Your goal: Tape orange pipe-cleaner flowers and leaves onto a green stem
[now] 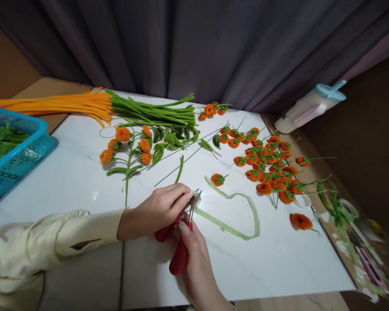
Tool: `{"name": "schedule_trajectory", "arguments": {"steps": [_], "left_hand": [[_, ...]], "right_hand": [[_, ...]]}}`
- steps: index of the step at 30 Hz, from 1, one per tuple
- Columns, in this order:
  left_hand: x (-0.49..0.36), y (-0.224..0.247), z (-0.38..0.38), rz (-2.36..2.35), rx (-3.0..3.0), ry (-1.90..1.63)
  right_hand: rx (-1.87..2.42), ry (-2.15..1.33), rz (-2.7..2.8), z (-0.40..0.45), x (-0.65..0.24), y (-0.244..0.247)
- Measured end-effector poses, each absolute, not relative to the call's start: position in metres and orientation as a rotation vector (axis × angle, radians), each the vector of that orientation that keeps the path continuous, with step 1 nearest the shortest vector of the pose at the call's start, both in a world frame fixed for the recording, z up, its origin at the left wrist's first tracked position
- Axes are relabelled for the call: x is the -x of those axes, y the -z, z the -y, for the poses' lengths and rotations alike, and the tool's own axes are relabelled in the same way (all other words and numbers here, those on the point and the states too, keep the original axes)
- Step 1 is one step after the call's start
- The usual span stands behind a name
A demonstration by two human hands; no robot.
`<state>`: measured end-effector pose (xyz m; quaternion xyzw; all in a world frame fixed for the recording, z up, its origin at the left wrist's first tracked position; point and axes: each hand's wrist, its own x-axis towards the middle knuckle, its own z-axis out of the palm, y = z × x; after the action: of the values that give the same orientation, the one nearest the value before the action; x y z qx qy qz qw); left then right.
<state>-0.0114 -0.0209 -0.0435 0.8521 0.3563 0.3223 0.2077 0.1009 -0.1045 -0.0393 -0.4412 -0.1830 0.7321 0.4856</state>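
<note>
My right hand (199, 263) is closed around a pair of red-handled cutters (179, 258), their metal jaws pointing away from me and slightly parted. Against the jaws, my left hand (164, 207) has its fingers pinched together; what they hold is hidden. A strip of pale green floral tape (228, 226) curls over the white board from beside the jaws. Just beyond my left hand lies a short green pipe cleaner (180, 169). A long green stem (127, 190) bearing orange pumpkins (123, 134) and leaves passes under my left forearm.
Many small orange pumpkins (266, 162) spread across the right side. Green pipe cleaners (152, 111) and orange ones (68, 103) lie at the back. A blue basket (16, 160) stands left, a tumbler (306, 110) back right. Thin dark wires (178, 162) cross the white board (288, 263).
</note>
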Motion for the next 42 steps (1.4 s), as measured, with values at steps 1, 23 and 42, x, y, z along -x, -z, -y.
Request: {"name": "schedule_trajectory", "arguments": {"steps": [1,23,42], "left_hand": [[0.012,0.044,0.021,-0.991,-2.379,-0.895],[0.010,0.043,0.021,-1.032,-2.315,-0.884],[0.006,0.030,0.021,-1.114,-2.054,-0.804]], "right_hand": [[1.075,-1.780,0.459,0.105,-0.101,0.040],[1.199,-1.656,0.654,0.107,-0.101,0.044],[1.144,-1.780,0.541,0.108,-0.101,0.037]]}}
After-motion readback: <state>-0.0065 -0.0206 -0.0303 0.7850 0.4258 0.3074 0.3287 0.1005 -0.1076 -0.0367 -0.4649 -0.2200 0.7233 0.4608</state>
